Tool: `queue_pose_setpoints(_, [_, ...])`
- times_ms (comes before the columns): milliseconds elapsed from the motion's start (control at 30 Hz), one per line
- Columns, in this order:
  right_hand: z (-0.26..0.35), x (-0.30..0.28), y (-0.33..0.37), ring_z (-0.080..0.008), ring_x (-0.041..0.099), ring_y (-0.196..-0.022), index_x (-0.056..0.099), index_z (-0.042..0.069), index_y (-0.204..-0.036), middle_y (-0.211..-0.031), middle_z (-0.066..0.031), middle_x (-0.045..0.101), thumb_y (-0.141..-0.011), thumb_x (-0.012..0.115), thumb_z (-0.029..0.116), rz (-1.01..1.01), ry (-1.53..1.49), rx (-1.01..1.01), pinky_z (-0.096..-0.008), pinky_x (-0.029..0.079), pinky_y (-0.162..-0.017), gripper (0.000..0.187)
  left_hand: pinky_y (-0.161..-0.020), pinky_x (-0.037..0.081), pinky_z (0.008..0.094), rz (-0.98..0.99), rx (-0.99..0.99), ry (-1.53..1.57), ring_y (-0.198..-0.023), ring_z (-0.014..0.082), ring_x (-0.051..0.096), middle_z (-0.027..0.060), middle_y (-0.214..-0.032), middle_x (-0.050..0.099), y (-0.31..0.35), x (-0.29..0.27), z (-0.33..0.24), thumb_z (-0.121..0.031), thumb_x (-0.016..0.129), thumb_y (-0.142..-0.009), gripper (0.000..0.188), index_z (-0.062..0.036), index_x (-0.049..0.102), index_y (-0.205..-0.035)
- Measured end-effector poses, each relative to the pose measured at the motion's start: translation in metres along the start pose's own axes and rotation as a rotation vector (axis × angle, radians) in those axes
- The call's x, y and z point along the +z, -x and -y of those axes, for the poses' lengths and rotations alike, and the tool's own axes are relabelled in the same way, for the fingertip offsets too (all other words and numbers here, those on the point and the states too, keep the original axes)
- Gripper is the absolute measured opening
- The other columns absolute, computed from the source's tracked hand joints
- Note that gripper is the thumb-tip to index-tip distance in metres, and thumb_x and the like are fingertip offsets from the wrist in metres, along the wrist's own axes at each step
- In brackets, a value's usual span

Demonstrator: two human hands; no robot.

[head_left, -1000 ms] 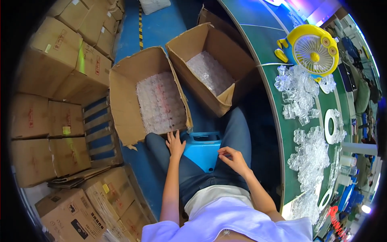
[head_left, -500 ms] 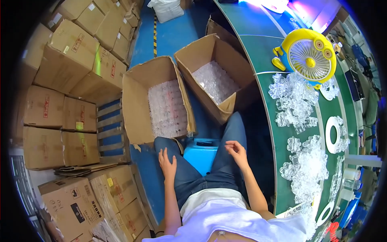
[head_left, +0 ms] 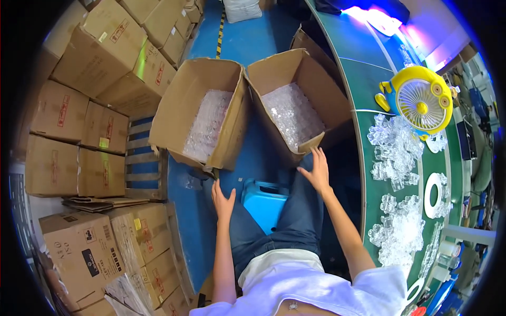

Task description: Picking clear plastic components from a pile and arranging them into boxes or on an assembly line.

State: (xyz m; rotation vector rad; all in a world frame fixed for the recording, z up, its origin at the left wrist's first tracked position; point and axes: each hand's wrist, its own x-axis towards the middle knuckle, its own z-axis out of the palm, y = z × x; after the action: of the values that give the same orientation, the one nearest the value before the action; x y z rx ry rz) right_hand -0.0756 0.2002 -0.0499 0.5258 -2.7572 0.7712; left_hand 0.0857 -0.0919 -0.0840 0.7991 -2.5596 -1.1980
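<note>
My left hand (head_left: 223, 202) is held over my left thigh, thumb and fingers apart, its fingertips close to the near corner of the left open carton (head_left: 182, 118). I cannot tell whether they touch. That carton sits at an angle, with clear plastic pieces (head_left: 207, 125) in it. At the near corner of the right open carton (head_left: 332, 105), my right hand (head_left: 318, 173) is reaching up with thumb and fingers spread, its fingertips at the cardboard. More clear plastic pieces (head_left: 293, 115) lie inside. A blue plastic stool (head_left: 265, 205) shows between my thighs.
The green workbench (head_left: 358, 84) on the right holds heaps of clear plastic parts (head_left: 399, 231), white rings (head_left: 433, 196) and a yellow fan (head_left: 422, 102). Sealed cartons (head_left: 100, 168) are stacked at left beside a wooden pallet (head_left: 139, 142). A white sack (head_left: 242, 9) is far ahead.
Both hands have moved forward, toward the cartons' near corners. The left carton has shifted away from my legs and turned. The whole view has also shifted a little.
</note>
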Motion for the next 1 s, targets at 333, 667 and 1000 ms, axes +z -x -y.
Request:
queue_pose_setpoints(333, [-0.003,0.129,-0.091,-0.0329,0.061,-0.073,0.053,0.003,-0.091,-0.078,-0.0184,0.062,-0.069,0.063,0.038,0.550,0.313,0.308,-0.0423,0.048,-0.064,0.043,-0.091,0.030,0.0480,-0.060,-0.025,-0.401,-0.114,0.0324,0.038,0.0185,-0.120,0.043,-0.184,-0.013,0.078,-0.038,0.072,-0.061,0.075,-0.0047,0.039,-0.119])
queue_pose_setpoints(667, [-0.003,0.143,-0.097,-0.0332,0.060,-0.058,0.060,0.003,-0.061,-0.062,-0.0196,0.059,-0.066,0.054,0.013,0.694,0.207,0.131,-0.0419,0.048,-0.055,0.013,-0.057,0.043,0.0458,0.167,-0.083,-0.274,-0.064,0.0403,0.055,0.0230,-0.066,0.056,-0.177,0.026,0.081,-0.030,0.055,-0.079,0.028,-0.0030,0.063,-0.080])
queue_pose_setpoints(1000, [0.076,0.206,-0.139,-0.0347,0.060,-0.064,0.061,0.003,-0.063,-0.065,-0.0208,0.059,-0.065,0.059,0.022,0.643,-0.038,0.150,-0.0423,0.049,-0.061,0.019,-0.056,0.044,0.0463,0.165,0.009,-0.247,-0.059,0.0405,0.056,0.0251,-0.059,0.054,-0.186,0.118,0.015,-0.025,0.056,-0.076,0.032,0.0043,0.059,-0.063])
